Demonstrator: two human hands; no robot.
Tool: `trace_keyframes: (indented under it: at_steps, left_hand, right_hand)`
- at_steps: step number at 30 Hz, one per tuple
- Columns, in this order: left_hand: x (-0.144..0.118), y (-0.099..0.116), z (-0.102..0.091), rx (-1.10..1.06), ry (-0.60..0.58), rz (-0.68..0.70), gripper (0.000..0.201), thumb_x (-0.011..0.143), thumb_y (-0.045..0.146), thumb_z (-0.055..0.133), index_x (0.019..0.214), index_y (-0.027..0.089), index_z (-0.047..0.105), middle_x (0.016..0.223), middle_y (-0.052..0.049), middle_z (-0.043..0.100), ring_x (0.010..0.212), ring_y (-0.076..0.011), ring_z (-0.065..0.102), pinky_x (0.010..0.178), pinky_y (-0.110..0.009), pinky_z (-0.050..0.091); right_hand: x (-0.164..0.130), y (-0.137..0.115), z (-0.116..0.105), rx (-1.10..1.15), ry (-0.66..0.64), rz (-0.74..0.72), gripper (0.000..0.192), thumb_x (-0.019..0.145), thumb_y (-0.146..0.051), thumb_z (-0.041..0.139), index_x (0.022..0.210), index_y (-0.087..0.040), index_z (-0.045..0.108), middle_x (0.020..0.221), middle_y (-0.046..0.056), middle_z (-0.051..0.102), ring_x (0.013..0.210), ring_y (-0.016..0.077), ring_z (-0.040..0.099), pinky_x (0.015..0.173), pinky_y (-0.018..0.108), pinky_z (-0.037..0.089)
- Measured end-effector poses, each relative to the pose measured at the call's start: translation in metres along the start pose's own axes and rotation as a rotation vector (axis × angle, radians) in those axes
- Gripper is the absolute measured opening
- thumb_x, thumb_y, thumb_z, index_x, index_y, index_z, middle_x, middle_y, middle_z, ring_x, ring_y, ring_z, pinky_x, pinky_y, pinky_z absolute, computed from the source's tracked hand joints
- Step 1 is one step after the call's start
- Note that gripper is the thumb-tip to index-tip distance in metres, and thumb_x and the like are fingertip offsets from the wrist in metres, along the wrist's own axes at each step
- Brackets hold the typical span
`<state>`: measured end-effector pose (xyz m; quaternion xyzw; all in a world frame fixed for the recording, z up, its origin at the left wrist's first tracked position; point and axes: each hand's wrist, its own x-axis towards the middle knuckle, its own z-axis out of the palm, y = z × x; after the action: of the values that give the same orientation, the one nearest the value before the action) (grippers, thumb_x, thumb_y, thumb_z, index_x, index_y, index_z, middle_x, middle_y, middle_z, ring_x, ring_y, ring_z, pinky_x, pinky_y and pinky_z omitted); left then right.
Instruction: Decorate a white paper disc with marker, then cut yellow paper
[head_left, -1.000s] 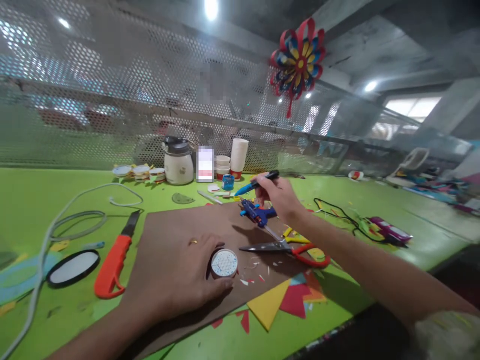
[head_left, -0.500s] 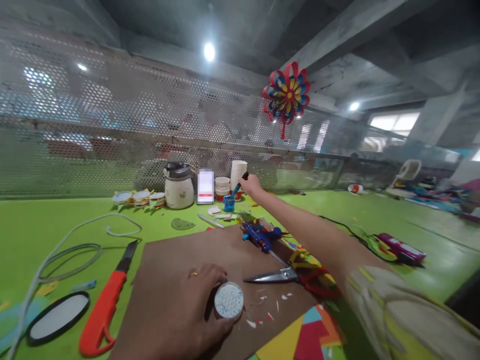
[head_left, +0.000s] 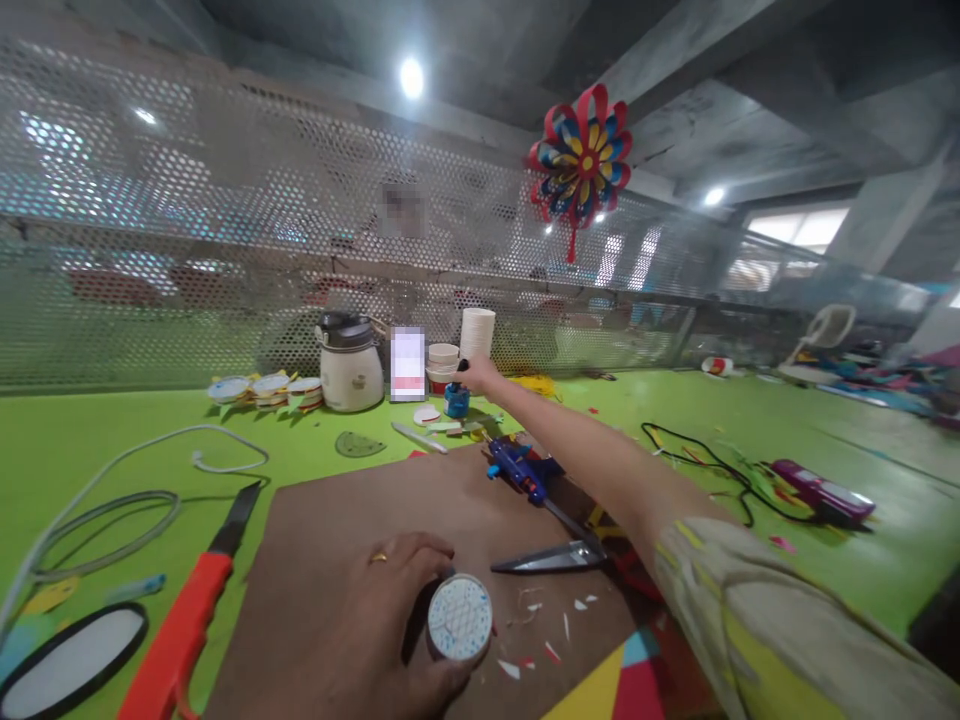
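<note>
Grn tbl [head_left: 645,400], glue gun [head_left: 517,470], scissors [head_left: 551,558] nr L hand [head_left: 394,620]

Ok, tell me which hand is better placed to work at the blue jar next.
Right, most likely: the right hand is at the blue jar, gripping a dark pen-like tool. The left hand is curled around the white round piece over the brown sheet, well short of the jar.

Readable text: none
White jug [head_left: 351,374]: small mark, illegible
Bright screen [head_left: 407,360]: pixelated
Purple item [head_left: 823,492]: pale label, blurred
</note>
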<state>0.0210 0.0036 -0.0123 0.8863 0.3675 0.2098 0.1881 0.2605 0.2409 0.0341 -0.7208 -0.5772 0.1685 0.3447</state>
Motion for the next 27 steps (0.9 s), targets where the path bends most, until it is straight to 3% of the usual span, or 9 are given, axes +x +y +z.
trace_keyframes:
  at_steps: [6,11,13,16,19,22,27]
  left_hand:
    - [0.000,0.000,-0.002,0.013,-0.041,0.012,0.029,0.073,0.038,0.067,0.098,0.024,0.064,0.119,-0.009,0.068,0.108,-0.0325,0.062,0.094,-0.049,0.049]
    - [0.002,-0.002,-0.003,0.035,-0.052,0.042,0.031,0.078,0.043,0.064,0.102,0.022,0.063,0.117,-0.010,0.067,0.104,-0.0308,0.062,0.091,-0.046,0.049]
    - [0.003,-0.002,-0.002,0.031,-0.073,0.070,0.035,0.080,0.045,0.063,0.105,0.021,0.062,0.118,-0.011,0.067,0.105,-0.0304,0.061,0.094,-0.046,0.047]
    - [0.006,-0.001,-0.003,0.020,-0.103,0.081,0.043,0.080,0.050,0.062,0.110,0.018,0.061,0.119,-0.012,0.065,0.106,-0.0310,0.060,0.095,-0.047,0.045]
    - [0.008,0.002,-0.005,0.011,-0.128,0.063,0.046,0.080,0.052,0.062,0.110,0.017,0.062,0.117,-0.013,0.065,0.105,-0.0314,0.060,0.094,-0.047,0.045]
    - [0.009,0.004,-0.007,0.022,-0.142,0.059,0.048,0.079,0.054,0.062,0.110,0.017,0.062,0.116,-0.013,0.066,0.104,-0.0319,0.060,0.092,-0.047,0.046]
    - [0.008,0.002,-0.006,0.018,-0.121,0.045,0.044,0.080,0.055,0.063,0.107,0.021,0.064,0.111,-0.010,0.068,0.100,-0.0304,0.060,0.087,-0.044,0.046]
  right_hand:
    - [-0.004,-0.001,-0.024,0.074,0.099,-0.018,0.033,0.096,-0.033,0.062,0.124,-0.017,0.060,0.125,0.009,0.062,0.105,0.0247,0.064,0.087,0.044,0.056]
    - [-0.034,-0.002,-0.052,0.238,0.198,-0.026,0.027,0.096,-0.032,0.061,0.117,-0.015,0.062,0.113,0.008,0.065,0.093,0.0200,0.067,0.078,0.038,0.058]
    - [-0.057,-0.001,-0.066,0.324,0.230,-0.024,0.021,0.098,-0.033,0.059,0.103,-0.013,0.063,0.093,0.003,0.067,0.072,0.0137,0.065,0.065,0.030,0.056]
    - [-0.105,0.003,-0.083,0.460,0.236,-0.037,0.031,0.103,-0.033,0.044,0.080,-0.016,0.056,0.066,-0.002,0.059,0.046,0.0071,0.050,0.048,0.021,0.046]
    - [-0.164,0.009,-0.089,0.583,0.175,-0.057,0.036,0.099,-0.041,0.049,0.070,-0.020,0.049,0.055,-0.004,0.055,0.040,0.0074,0.045,0.043,0.022,0.043]
    - [-0.219,0.016,-0.080,0.841,0.028,-0.125,0.034,0.088,-0.048,0.064,0.072,-0.020,0.054,0.050,-0.004,0.055,0.037,0.0084,0.045,0.036,0.022,0.037]
    - [-0.265,0.019,-0.062,0.801,-0.030,-0.256,0.033,0.087,-0.048,0.067,0.074,-0.018,0.057,0.052,-0.005,0.056,0.042,0.0072,0.046,0.039,0.020,0.037]
